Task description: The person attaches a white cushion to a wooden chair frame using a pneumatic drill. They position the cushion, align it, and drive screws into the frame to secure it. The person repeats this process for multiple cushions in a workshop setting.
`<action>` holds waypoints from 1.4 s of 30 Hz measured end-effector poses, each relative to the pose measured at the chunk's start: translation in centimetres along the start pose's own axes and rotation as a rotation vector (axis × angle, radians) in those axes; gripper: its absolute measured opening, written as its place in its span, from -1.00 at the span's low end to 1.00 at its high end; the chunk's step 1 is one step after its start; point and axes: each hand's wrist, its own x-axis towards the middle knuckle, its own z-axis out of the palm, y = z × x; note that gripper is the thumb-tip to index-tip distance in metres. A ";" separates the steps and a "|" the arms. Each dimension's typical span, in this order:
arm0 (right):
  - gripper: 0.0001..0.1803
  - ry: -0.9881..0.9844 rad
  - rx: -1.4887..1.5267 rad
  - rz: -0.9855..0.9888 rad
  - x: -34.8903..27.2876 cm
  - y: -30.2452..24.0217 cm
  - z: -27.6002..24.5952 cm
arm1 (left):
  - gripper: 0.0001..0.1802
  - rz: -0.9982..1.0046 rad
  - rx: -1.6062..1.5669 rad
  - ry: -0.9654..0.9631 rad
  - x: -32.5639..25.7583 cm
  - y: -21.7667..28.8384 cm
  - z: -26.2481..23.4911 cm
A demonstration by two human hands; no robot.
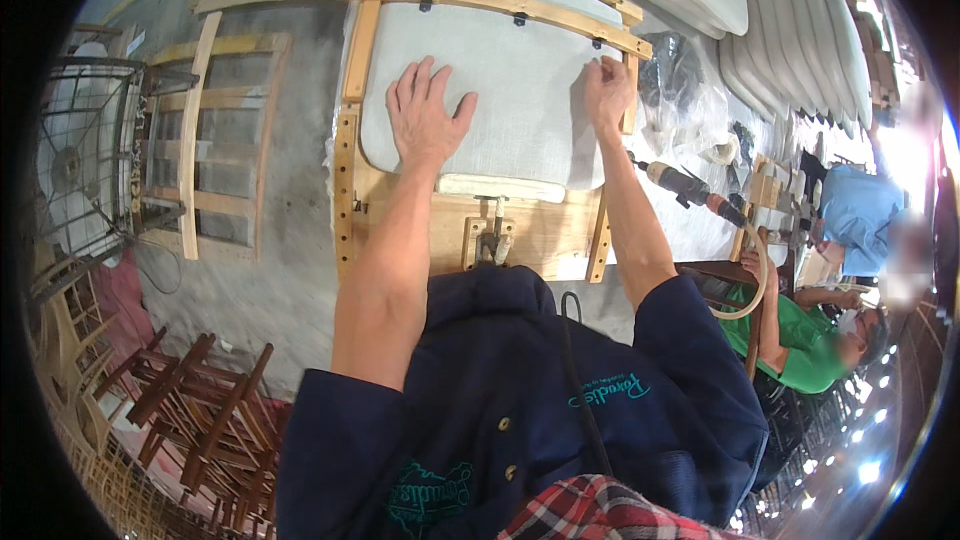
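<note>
A light grey padded seat panel (500, 90) lies flat in a wooden frame jig (347, 180) in front of me. My left hand (428, 115) rests on the panel's left part, fingers spread and thumb out. At its right edge, below a black clip (597, 43) on the jig's upper bar (480, 6), my right hand (608, 95) is closed with curled fingers; what they hold, if anything, is hidden. A pale padded bar (502, 187) presses along the panel's near edge, joined to a metal toggle clamp (492, 235).
An air-driven driver (685, 185) with a hose (762, 280) lies right of the jig, beside clear plastic bags (690, 90). Stacked grey panels (795, 40) stand at the far right. People in green (805, 350) and blue (858, 215) are at right. Wooden frames (215, 140) stand left.
</note>
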 end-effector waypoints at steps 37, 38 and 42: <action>-0.58 -0.008 -0.206 0.399 -15.8 16.1 -13.0 | -0.13 0.195 0.022 -0.109 -7.8 -3.9 -1.6; -0.57 -0.046 -0.208 0.374 -15.3 16.5 -12.8 | -0.12 0.200 0.033 -0.114 -7.7 -4.1 -1.5; -0.56 -0.160 -0.270 0.272 -14.1 16.5 -12.1 | -0.12 0.200 0.039 -0.127 -7.7 -4.3 -1.6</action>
